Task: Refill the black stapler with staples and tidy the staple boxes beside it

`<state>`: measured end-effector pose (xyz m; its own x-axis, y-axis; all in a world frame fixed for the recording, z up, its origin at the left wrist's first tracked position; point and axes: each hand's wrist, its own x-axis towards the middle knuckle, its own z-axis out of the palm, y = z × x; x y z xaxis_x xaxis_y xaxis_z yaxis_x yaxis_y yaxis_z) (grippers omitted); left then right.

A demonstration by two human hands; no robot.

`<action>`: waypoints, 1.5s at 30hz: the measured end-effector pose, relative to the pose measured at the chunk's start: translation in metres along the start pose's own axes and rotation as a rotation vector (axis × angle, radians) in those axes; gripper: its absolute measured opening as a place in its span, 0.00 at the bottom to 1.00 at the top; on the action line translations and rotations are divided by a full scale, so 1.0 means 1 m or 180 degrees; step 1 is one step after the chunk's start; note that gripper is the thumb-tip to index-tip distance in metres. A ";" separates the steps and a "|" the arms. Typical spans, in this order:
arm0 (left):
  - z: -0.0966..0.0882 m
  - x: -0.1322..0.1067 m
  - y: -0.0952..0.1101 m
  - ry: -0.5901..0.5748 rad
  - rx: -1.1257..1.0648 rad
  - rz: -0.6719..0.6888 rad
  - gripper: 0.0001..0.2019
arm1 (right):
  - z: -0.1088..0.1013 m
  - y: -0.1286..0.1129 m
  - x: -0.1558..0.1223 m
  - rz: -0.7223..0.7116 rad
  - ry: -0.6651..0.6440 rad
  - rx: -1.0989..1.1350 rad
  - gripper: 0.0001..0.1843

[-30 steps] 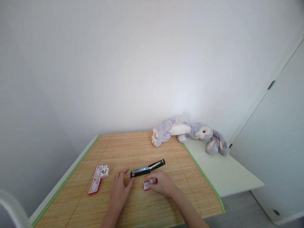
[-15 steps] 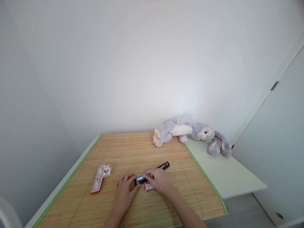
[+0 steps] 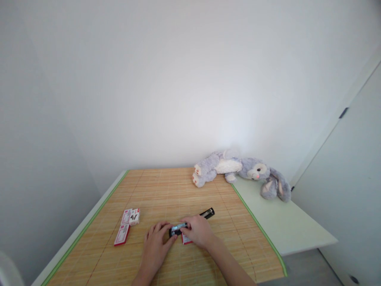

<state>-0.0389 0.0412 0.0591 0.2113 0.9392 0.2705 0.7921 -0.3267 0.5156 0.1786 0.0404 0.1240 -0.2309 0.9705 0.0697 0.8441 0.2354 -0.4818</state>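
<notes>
A black stapler [image 3: 177, 230] lies unfolded on the bamboo mat, slanting up to the right, its silvery staple channel facing up. My left hand [image 3: 156, 243] is closed on its left end, thumb on the near side and fingers on the far side. Over the stapler's middle, my right hand [image 3: 199, 231] has thumb and fingers pinched together at the channel; they hide whatever lies between them. Beyond the right hand the stapler's other arm sticks out. Partly under that hand sits a small red-and-white box [image 3: 186, 239].
Several small red-and-white boxes [image 3: 122, 234] stand together on the left of the mat [image 3: 160, 190], one with a stapler picture. A grey plush rabbit [image 3: 228, 166] lies along the wall at the back right. The mat's green edge [image 3: 262, 226] borders a white tabletop [image 3: 297, 226].
My right fingers have moved slightly down and right along the channel, and the greyish piece seen at their tips is no longer distinct. My left hand keeps its place. The view has tilted slightly.
</notes>
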 end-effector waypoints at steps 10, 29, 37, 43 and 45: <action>0.000 0.000 0.000 0.0021 0.0015 0.0009 0.15 | 0.010 0.002 -0.005 0.0296 0.0077 0.0056 0.08; -0.001 0.000 0.001 -0.0038 -0.0067 -0.0037 0.16 | -0.062 0.097 -0.024 0.0221 0.0231 0.1206 0.24; -0.001 0.001 0.001 0.0016 -0.0034 0.0027 0.15 | -0.065 0.070 -0.011 -0.0160 -0.0102 0.2253 0.23; 0.000 -0.001 0.000 0.0022 -0.0011 0.0052 0.16 | -0.037 0.031 0.006 -0.0560 -0.0141 0.2305 0.22; 0.001 -0.001 -0.001 0.0006 0.0009 0.0060 0.16 | -0.026 0.020 0.011 -0.0693 -0.0156 0.2112 0.20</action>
<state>-0.0392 0.0406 0.0580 0.2253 0.9327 0.2817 0.7897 -0.3441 0.5079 0.2056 0.0569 0.1377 -0.3959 0.8978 0.1931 0.3059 0.3272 -0.8941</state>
